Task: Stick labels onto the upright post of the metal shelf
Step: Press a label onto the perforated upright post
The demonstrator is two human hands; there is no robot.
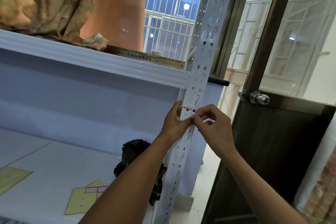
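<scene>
One partly used label sheet (82, 201) lies nearest, on the lower shelf (45, 160), with a black bag (134, 152) beyond it. At the upright post (197, 85) the left hand (173, 120) grips the post's edge. The right hand (214, 125), touching it, pinches the end of a red-bordered label (188, 108) lying across the post. Higher up, patterned cloth (45, 2) sits on the upper shelf (91, 56).

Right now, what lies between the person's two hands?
The white perforated metal shelf post, carrying a red-edged white label; head view shows it.
</scene>
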